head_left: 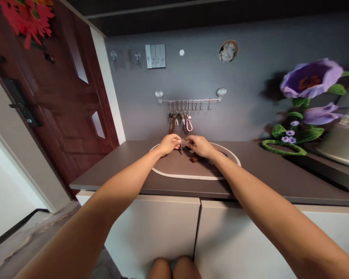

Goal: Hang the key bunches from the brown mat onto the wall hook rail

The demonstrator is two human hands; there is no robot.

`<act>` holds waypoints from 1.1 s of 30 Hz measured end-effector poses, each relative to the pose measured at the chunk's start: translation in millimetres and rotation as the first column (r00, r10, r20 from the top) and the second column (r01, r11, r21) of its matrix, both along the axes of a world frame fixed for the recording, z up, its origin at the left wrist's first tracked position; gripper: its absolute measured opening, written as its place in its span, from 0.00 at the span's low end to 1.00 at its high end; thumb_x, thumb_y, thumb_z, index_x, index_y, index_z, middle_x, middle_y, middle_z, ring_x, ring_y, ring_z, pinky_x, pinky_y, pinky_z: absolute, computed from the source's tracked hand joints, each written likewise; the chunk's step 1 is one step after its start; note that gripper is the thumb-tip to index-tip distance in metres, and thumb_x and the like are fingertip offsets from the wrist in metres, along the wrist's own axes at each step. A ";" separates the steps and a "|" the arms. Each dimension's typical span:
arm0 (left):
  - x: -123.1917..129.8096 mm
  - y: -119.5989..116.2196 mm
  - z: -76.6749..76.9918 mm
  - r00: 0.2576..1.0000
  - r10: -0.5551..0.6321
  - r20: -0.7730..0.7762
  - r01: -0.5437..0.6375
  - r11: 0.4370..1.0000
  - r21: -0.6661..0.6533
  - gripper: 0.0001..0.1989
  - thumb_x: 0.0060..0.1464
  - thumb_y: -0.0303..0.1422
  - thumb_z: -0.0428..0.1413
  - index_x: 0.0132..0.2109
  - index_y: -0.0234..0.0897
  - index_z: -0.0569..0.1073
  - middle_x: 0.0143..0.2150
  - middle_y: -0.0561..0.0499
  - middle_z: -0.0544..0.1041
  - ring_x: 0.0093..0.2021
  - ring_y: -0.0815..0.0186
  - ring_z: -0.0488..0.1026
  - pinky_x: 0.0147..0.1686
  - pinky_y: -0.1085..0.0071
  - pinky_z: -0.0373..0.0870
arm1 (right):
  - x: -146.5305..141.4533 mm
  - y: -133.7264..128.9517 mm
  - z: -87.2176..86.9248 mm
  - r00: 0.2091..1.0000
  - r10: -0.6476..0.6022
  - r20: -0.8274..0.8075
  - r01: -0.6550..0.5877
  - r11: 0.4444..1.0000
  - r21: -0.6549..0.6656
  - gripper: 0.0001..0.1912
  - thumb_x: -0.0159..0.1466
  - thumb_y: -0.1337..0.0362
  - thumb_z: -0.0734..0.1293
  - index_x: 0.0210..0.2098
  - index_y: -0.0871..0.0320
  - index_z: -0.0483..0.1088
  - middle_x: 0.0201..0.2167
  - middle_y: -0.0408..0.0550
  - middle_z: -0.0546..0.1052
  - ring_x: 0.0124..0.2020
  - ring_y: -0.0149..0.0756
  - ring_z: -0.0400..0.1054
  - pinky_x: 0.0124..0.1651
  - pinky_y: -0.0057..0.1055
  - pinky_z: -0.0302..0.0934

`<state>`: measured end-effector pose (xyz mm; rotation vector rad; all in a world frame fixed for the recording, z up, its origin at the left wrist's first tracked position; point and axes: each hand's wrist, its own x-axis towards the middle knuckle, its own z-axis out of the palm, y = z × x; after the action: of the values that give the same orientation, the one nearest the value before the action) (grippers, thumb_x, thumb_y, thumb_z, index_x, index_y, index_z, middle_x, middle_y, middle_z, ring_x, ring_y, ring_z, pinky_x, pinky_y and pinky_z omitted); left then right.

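Note:
My left hand [171, 144] and my right hand [200, 146] meet over the oval mat [162, 172], fingers closed in pinches. Between the fingertips is a small bunch of keys [181, 149]; one silvery key points downward. Both hands appear to grip its ring, which the fingers partly hide. Below my right hand, a small reddish-brown piece [195, 159] shows at the mat's middle, and a dark thin item sticks out behind that hand. Several key bunches [178, 117], one with a pink loop strap [189, 124], hang from the clear hook rail [191, 101] beyond my hands.
The dark countertop [110, 164] runs above white cabinet doors [159, 224]. Purple artificial flowers [310, 83], a green ring [283, 148] and a pale rounded appliance [342, 139] occupy the right. A dark red door [61, 89] stands left. Switches [155, 56] are on the wall.

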<state>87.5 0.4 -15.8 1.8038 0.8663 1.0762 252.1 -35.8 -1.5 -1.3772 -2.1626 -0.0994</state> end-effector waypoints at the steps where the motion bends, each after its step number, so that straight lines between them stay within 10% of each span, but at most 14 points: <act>1: 0.1 -0.3 0.2 1.000 -0.016 0.027 0.017 1.000 -0.015 0.03 0.51 0.27 0.52 0.32 0.30 0.66 0.24 0.53 0.70 0.26 0.76 0.69 0.37 0.70 0.68 | -0.5 -0.8 0.3 1.000 0.010 -0.014 -0.010 1.000 0.011 0.13 0.56 0.66 0.61 0.41 0.57 0.69 0.34 0.48 0.75 0.32 0.33 0.66 0.35 0.25 0.54; 20: 1.7 -6.5 5.8 0.963 -0.139 0.231 0.158 0.985 -0.065 0.10 0.47 0.33 0.56 0.35 0.29 0.66 0.27 0.53 0.71 0.28 0.76 0.70 0.38 0.69 0.68 | -8.0 -13.5 7.9 0.970 0.064 -0.234 -0.046 0.996 0.082 0.09 0.57 0.60 0.59 0.30 0.58 0.68 0.26 0.44 0.71 0.30 0.30 0.62 0.36 0.26 0.54; 33: 3.7 -6.0 3.7 0.989 -0.119 0.087 0.109 0.989 0.104 0.09 0.51 0.33 0.51 0.36 0.30 0.67 0.29 0.49 0.72 0.28 0.73 0.70 0.34 0.72 0.68 | 1.2 -2.1 1.6 0.799 0.129 -0.588 -0.150 0.989 0.013 0.11 0.54 0.57 0.61 0.29 0.60 0.65 0.26 0.43 0.71 0.29 0.29 0.63 0.36 0.26 0.57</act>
<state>91.2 -5.5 -12.2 1.8458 0.6565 1.1362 253.3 -37.9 0.2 -1.0703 -1.7250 0.3803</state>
